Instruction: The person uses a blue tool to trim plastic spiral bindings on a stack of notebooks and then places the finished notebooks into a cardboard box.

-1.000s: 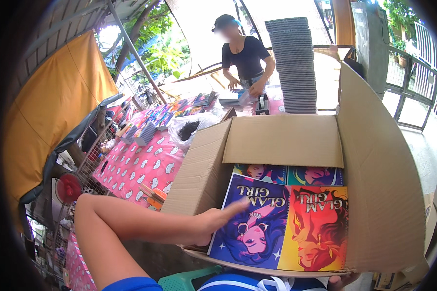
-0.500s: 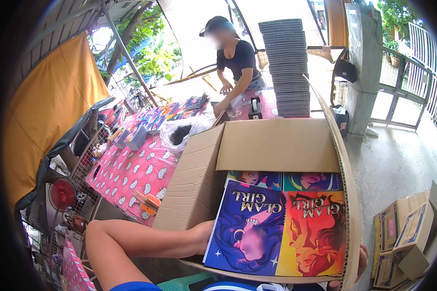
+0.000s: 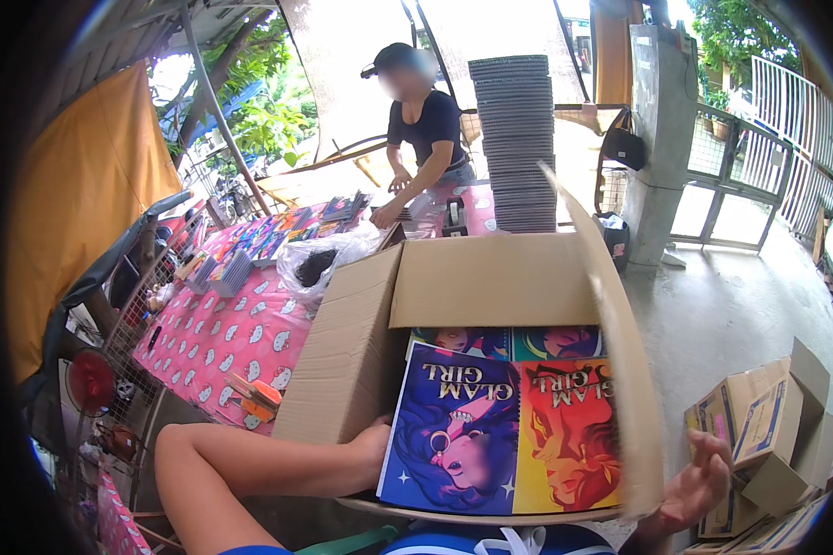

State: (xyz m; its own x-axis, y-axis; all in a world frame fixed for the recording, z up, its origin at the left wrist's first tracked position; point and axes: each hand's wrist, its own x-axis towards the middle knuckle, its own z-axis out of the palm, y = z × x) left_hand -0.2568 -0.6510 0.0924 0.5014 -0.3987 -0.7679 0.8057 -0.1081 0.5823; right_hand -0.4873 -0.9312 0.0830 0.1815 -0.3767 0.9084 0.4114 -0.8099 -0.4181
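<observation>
An open cardboard box (image 3: 491,277) sits right in front of me, flaps standing up. Inside lie colourful spiral notebooks, a blue one (image 3: 453,435) on the left and a red and yellow one (image 3: 569,435) on the right, with more beneath. My left hand (image 3: 372,442) reaches into the box's near left corner and grips the left edge of the blue notebook. My right hand (image 3: 699,481) is outside the tall right flap (image 3: 620,370) near the box's front corner, fingers spread, holding nothing.
A long table with a pink patterned cloth (image 3: 222,333) runs off to the left, carrying notebooks and a plastic bag (image 3: 319,259). Another person (image 3: 426,129) works at its far end beside a tall stack of notebooks (image 3: 518,139). Smaller open boxes (image 3: 768,435) lie on the floor at right.
My left hand slid from the top of the blue notebook to its left edge. My right hand came into view beside the right flap. The view tilted down toward the box.
</observation>
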